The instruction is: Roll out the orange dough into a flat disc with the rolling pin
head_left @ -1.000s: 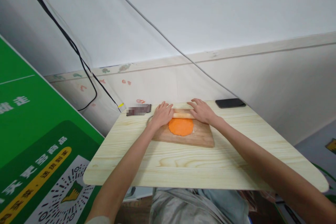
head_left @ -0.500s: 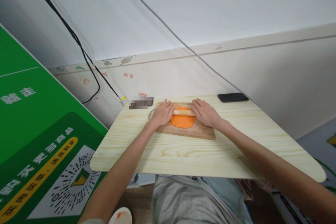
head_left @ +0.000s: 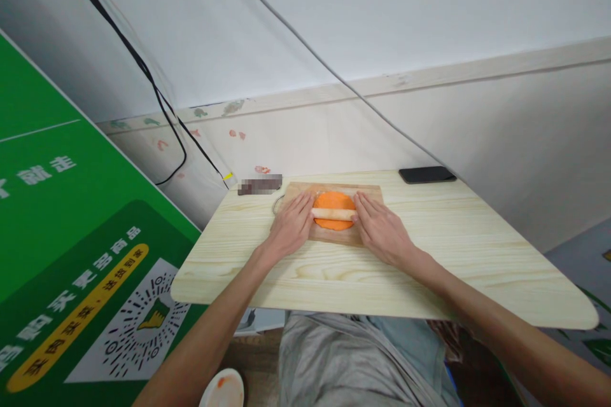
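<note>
Clock centred on the orange sheet, twelve towards the wall. One flat, round, bright-orange, dough-like sheet (head_left: 334, 200), at centre, lying on the board; one pale, slim, wooden-looking rolling pin (head_left: 334, 214), laid across the sheet from nine to three, orange showing on its twelve and six sides; one brown rectangular wooden board (head_left: 338, 239), beneath both, with a thin metal loop (head_left: 275, 205) by its edge at nine. One bare left hand (head_left: 291, 222), at nine, laid over the pin's near end, fingers extended, not curled round it; one bare right hand (head_left: 382, 226), between three and four, laid likewise over the opposite end, fingers extended. One pale wood-grain table (head_left: 477, 254), under the board; one black rectangular phone (head_left: 427, 175), at two, on the table; one dark flat object, partly pixelated (head_left: 277, 182), at ten; one white round bowl, orange-smeared (head_left: 224, 391), at seven, below table level.
</note>
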Tool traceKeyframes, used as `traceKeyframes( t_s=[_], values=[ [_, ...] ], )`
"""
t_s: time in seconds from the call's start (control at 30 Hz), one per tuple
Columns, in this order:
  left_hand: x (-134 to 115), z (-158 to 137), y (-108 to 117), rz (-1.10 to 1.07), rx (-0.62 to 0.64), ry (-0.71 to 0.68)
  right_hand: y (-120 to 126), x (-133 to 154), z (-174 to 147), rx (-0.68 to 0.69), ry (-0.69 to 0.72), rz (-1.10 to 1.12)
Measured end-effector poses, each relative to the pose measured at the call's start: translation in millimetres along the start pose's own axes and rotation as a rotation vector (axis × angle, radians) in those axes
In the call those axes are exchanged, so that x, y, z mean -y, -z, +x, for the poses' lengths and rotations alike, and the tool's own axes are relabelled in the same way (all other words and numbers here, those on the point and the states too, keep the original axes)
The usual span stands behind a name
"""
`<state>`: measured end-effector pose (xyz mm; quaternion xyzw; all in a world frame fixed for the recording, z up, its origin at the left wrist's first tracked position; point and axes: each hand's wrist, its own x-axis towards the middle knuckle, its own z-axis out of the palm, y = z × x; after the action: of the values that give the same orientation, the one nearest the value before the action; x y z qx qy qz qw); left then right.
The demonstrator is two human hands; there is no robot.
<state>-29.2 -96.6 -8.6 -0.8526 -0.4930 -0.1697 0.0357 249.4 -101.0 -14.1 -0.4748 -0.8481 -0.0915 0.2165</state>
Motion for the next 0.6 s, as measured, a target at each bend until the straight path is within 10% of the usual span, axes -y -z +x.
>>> traceKeyframes(
  t_s=[0.6],
  values=[
    [24,85,-16,0.081,0.132,0.076,-29,-58,87,0.209,-0.021,-0.069]
  ],
)
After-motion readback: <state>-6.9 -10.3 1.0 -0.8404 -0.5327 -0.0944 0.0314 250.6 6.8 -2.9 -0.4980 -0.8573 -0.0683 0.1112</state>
